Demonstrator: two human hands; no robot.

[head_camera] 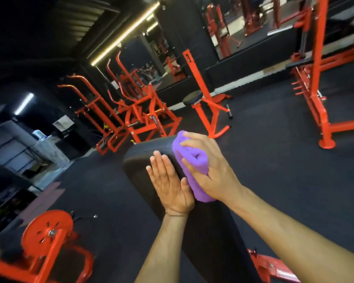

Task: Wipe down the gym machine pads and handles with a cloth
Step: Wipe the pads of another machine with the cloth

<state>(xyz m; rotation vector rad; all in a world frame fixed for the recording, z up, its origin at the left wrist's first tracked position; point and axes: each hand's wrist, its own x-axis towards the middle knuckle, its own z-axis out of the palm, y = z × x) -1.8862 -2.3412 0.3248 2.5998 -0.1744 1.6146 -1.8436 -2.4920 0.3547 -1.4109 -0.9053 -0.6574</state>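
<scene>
A long black padded bench pad (139,160) slopes up and away from me in the middle of the head view. A folded purple cloth (192,172) lies on its upper right part. My right hand (211,170) grips the cloth, fingers curled over it, and holds it against the pad. My left hand (168,184) lies flat on the pad just left of the cloth, fingers straight, thumb beside the cloth's edge. Both forearms cover the lower stretch of the pad.
Orange-red machines stand all around on the dark rubber floor: a round plate holder (47,227) at lower left, a frame (147,119) beyond the pad, a round black stool seat (193,98) and a tall rack (319,78) at right. Mirrors line the far wall.
</scene>
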